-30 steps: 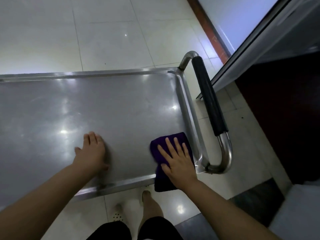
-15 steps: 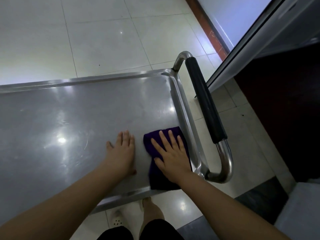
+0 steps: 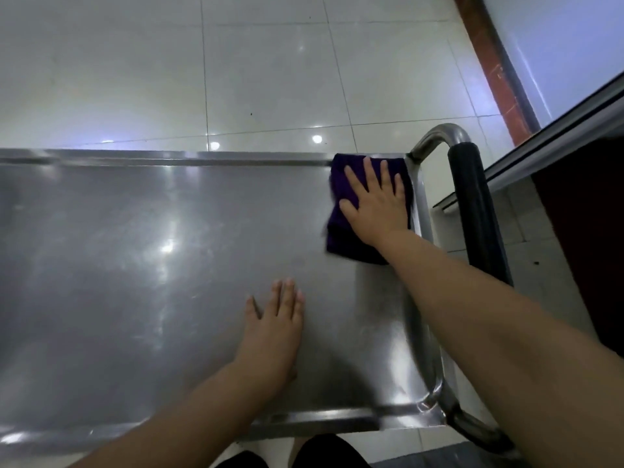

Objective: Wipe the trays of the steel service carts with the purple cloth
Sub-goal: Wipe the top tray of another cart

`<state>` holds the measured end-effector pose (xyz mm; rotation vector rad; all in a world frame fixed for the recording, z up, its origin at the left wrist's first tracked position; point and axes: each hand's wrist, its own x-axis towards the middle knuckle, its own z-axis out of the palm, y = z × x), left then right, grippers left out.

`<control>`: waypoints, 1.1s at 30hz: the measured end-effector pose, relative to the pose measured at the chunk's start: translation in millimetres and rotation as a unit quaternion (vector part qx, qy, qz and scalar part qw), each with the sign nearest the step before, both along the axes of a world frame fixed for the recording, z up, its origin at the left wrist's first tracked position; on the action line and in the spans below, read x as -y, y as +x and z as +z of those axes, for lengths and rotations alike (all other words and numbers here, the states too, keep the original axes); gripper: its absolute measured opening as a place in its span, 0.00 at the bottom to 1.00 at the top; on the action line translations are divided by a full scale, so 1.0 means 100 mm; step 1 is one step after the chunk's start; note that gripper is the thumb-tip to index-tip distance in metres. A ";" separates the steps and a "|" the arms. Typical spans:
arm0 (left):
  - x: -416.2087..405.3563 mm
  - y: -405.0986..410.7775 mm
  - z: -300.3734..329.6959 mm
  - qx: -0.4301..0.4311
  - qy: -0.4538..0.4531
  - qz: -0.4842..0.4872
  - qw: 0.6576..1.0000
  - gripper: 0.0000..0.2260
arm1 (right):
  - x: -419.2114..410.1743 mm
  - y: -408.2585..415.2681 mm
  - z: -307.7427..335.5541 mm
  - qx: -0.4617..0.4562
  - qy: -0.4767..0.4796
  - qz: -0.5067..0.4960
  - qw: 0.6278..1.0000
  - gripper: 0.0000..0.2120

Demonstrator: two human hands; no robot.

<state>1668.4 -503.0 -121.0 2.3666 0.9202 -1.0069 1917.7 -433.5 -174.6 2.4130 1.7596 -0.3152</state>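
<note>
Pressing the purple cloth (image 3: 341, 228) flat under our spread right hand (image 3: 376, 206) at the tray's (image 3: 135, 248) far right corner, we should keep even pressure along the rim. Our left hand (image 3: 273, 329) rests open-palmed, grasping nothing, near the front edge.

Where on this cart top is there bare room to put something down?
The tray is bare left of the left hand, out to its far rim. It is crowded at the far right corner, where the right hand presses the purple cloth.
</note>
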 end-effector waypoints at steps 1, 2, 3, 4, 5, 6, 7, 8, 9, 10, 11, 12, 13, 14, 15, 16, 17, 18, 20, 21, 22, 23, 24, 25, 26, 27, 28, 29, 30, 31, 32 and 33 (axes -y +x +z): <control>0.00 0.00 0.01 -0.001 -0.001 0.000 1.000 0.48 | -0.05 0.04 0.01 0.001 0.001 -0.002 1.000 0.31; -0.01 0.00 0.01 -0.002 -0.002 0.000 1.000 0.48 | -0.08 0.07 0.01 0.002 0.001 -0.005 1.000 0.30; -0.01 0.00 0.01 -0.002 -0.002 -0.001 1.000 0.48 | -0.09 0.09 0.01 0.004 0.002 -0.008 1.000 0.30; 0.00 0.01 0.00 -0.002 -0.003 -0.002 1.000 0.48 | -0.08 0.08 0.00 0.008 0.005 -0.013 1.000 0.30; 0.00 0.01 -0.01 -0.002 -0.004 -0.003 1.000 0.48 | -0.05 0.07 0.00 0.011 0.010 -0.023 1.000 0.30; 0.02 0.02 -0.02 -0.002 -0.004 -0.003 1.000 0.49 | -0.02 0.05 0.00 0.011 0.016 -0.039 0.999 0.29; 0.03 0.02 -0.04 -0.003 -0.005 -0.002 1.000 0.49 | 0.03 0.03 0.01 0.009 0.020 -0.058 0.998 0.29; 0.04 0.02 -0.05 -0.004 -0.005 0.000 1.000 0.49 | 0.08 0.01 0.01 0.008 0.022 -0.076 0.997 0.29; 0.06 0.02 -0.07 -0.004 -0.003 0.002 1.000 0.50 | 0.16 -0.01 0.02 0.009 0.024 -0.089 0.996 0.29; 0.07 0.02 -0.08 -0.004 0.000 0.004 1.000 0.50 | 0.26 -0.04 0.03 0.010 0.025 -0.097 0.995 0.29; 0.08 0.03 -0.08 -0.003 0.003 0.004 1.000 0.49 | 0.38 -0.08 0.04 0.010 0.025 -0.102 0.994 0.29; 0.09 0.03 -0.07 -0.001 0.005 0.004 1.000 0.49 | 0.51 -0.12 0.05 0.011 0.023 -0.106 0.994 0.30; 0.10 0.03 -0.06 0.004 0.008 0.003 1.000 0.48 | 0.66 -0.18 0.05 0.014 0.020 -0.110 0.994 0.30; 0.10 0.03 -0.06 0.010 0.011 0.002 1.000 0.47 | 0.82 -0.25 0.05 0.017 0.015 -0.115 0.993 0.30; 0.11 0.03 -0.06 0.014 0.014 0.002 1.000 0.47 | 0.99 -0.32 0.05 0.019 0.011 -0.119 0.993 0.30; 0.11 0.03 -0.07 0.017 0.019 0.001 1.000 0.47 | 1.17 -0.40 0.06 0.019 0.006 -0.126 0.992 0.30; 0.12 0.03 -0.08 0.019 0.027 -0.001 0.999 0.48 | 1.35 -0.49 0.06 0.018 0.001 -0.134 0.991 0.31; 0.14 0.03 -0.10 0.019 0.034 -0.002 0.999 0.49 | 1.53 -0.58 0.07 0.016 -0.005 -0.140 0.990 0.32; 0.16 0.02 -0.12 0.020 0.041 -0.005 0.999 0.52 | 1.85 -0.74 0.07 0.009 -0.017 -0.152 0.988 0.34; 0.17 0.02 -0.12 0.021 0.045 -0.009 0.999 0.52 | 2.00 -0.82 0.08 0.005 -0.024 -0.160 0.987 0.34; 0.17 0.01 -0.12 0.024 0.050 -0.013 0.998 0.52 | 2.13 -0.89 0.08 -0.001 -0.032 -0.167 0.985 0.33; 0.18 0.01 -0.11 0.026 0.053 -0.014 0.998 0.52 | 2.25 -0.96 0.08 -0.008 -0.038 -0.171 0.984 0.33; 0.18 0.01 -0.11 0.029 0.053 -0.014 0.998 0.52 | 2.37 -1.04 0.09 -0.015 -0.039 -0.176 0.984 0.32; 0.19 0.01 -0.10 0.030 0.053 -0.013 0.998 0.52 | 2.48 -1.11 0.10 -0.022 -0.036 -0.181 0.983 0.32; 0.20 0.01 -0.10 0.030 0.054 -0.013 0.998 0.52 | 2.58 -1.18 0.10 -0.026 -0.030 -0.188 0.981 0.32; 0.20 0.01 -0.10 0.031 0.054 -0.014 0.998 0.51 | 2.69 -1.25 0.10 -0.025 -0.021 -0.195 0.980 0.32; 0.20 0.00 -0.09 0.033 0.053 -0.015 0.998 0.51 | 2.79 -1.32 0.10 -0.022 -0.011 -0.204 0.979 0.31; 0.21 0.00 -0.08 0.036 0.051 -0.018 0.998 0.51 | 2.90 -1.39 0.10 -0.017 -0.003 -0.214 0.977 0.31; 0.21 -0.01 -0.07 0.039 0.051 -0.021 0.998 0.51 | 3.00 -1.45 0.10 -0.015 0.003 -0.225 0.974 0.30; 0.22 -0.01 -0.06 0.041 0.054 -0.024 0.997 0.52 | 3.09 -1.52 0.12 -0.016 0.005 -0.231 0.973 0.29; 0.22 -0.02 -0.05 0.043 0.058 -0.026 0.997 0.52 | 3.17 -1.58 0.14 -0.015 0.003 -0.232 0.972 0.29; 0.22 -0.02 -0.04 0.044 0.061 -0.027 0.997 0.52 | 3.22 -1.63 0.16 -0.012 -0.001 -0.229 0.973 0.28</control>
